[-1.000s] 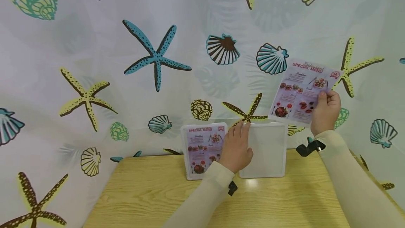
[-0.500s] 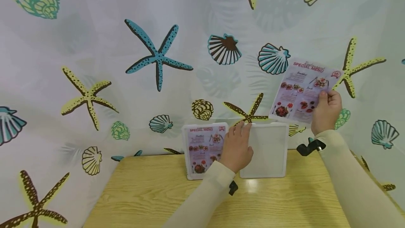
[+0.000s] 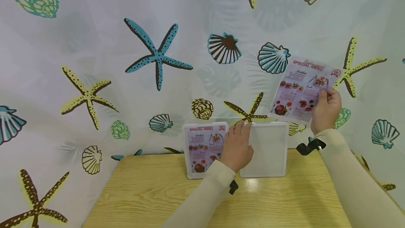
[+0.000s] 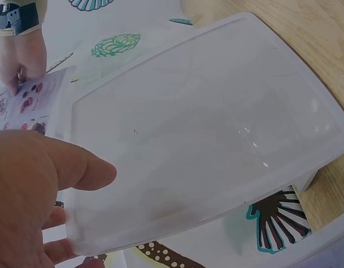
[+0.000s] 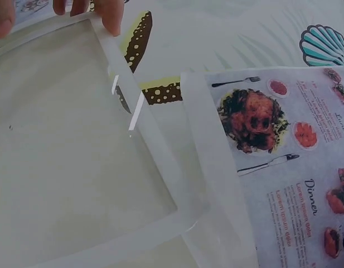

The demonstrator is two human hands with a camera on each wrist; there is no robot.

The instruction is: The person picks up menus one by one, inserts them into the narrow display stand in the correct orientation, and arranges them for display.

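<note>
In the head view my right hand (image 3: 327,113) pinches the lower right edge of a printed menu sheet (image 3: 295,90), thumb in front, holding it tilted in the air. Below and left of it, a blank white-rimmed display frame (image 3: 269,150) stands upright on the table. My left hand (image 3: 236,150) reaches over that frame's upper left corner, its fingers extended at the top edge. In the left wrist view the thumb (image 4: 91,170) lies across the frame's face, while the other fingertips are partly hidden at its rim. The right wrist view shows the sheet (image 5: 283,139) beside the frame's top edge, apart or overlapping: I cannot tell.
A second white-rimmed frame (image 3: 197,147), bearing the same menu print, stands left of the blank one, partly covered by my left hand. Both are near the back edge of the wooden table (image 3: 145,182). Behind hangs a white curtain (image 3: 190,80) with starfish and shells.
</note>
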